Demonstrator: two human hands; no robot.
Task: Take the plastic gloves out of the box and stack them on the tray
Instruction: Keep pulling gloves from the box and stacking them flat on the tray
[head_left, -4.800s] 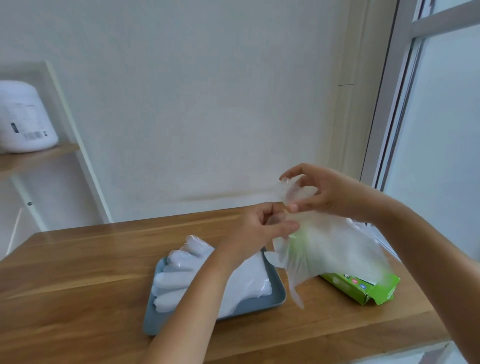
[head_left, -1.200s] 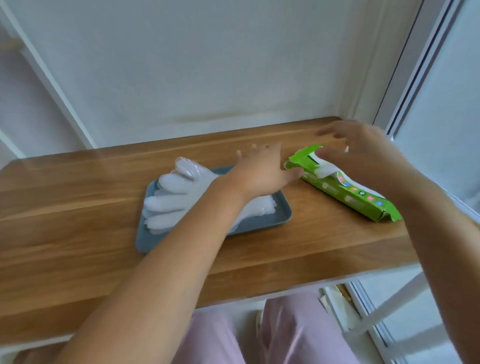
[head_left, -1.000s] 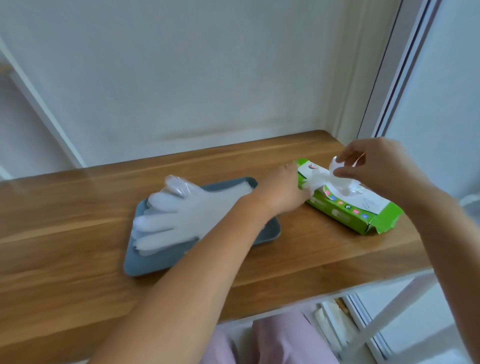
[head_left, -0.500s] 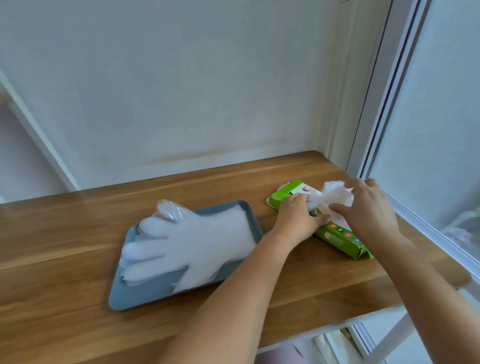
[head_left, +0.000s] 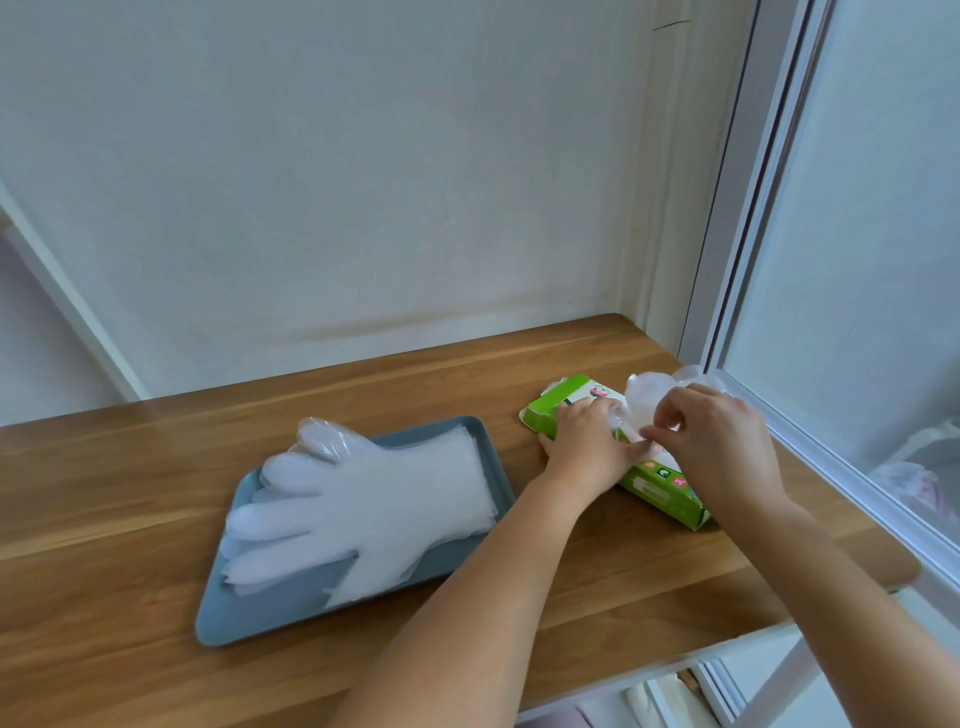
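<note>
nearest the camera, two bare forearms reach in across the front edge of the wooden table (head_left: 104, 519), both passing to the right of the tray (head_left: 249, 618). the blue-grey tray lies flat on the table. on it rests the stack of gloves (head_left: 374, 509), clear plastic, lying flat with the fingers pointing to the tray's left end and the cuffs at its right end; a few fingertips reach over the tray's far left rim.

just right of the tray, the left hand (head_left: 587, 447) lies on the green box (head_left: 660, 486), its fingers bent over the box's top face and gripping it, with the thumb stretched toward the other hand. the box lies flat and at an angle, its open end flap turned toward the tray's far right corner.

further right of the tray, the right hand (head_left: 717, 447) hovers over the box with thumb and forefinger closed together on a crumpled clear glove (head_left: 647, 395), the other fingers loosely curled. the glove bunches up out of the box's top opening and rises behind both hands. the two hands are almost touching.

beyond the tray stands a plain pale wall (head_left: 363, 182), and far to the tray's right a white window frame (head_left: 743, 208) runs up from the table's corner.
</note>
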